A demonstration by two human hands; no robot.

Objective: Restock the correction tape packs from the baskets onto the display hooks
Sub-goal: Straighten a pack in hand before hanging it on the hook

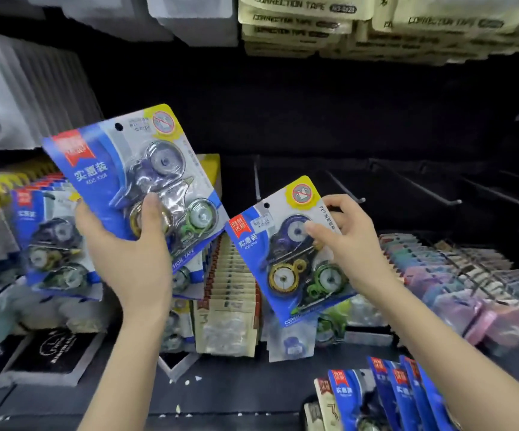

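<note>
Left hand [127,253] grips pack [133,175]; right hand [348,241] pinches second pack [295,250]. Align its hole [266,205] with bare hook [343,188], slide on level.

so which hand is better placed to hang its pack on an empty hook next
Right, probably. The right hand pinches the right-hand pack just below the bare hooks; the left hand grips the left-hand pack farther left, by the stocked rows.
</note>
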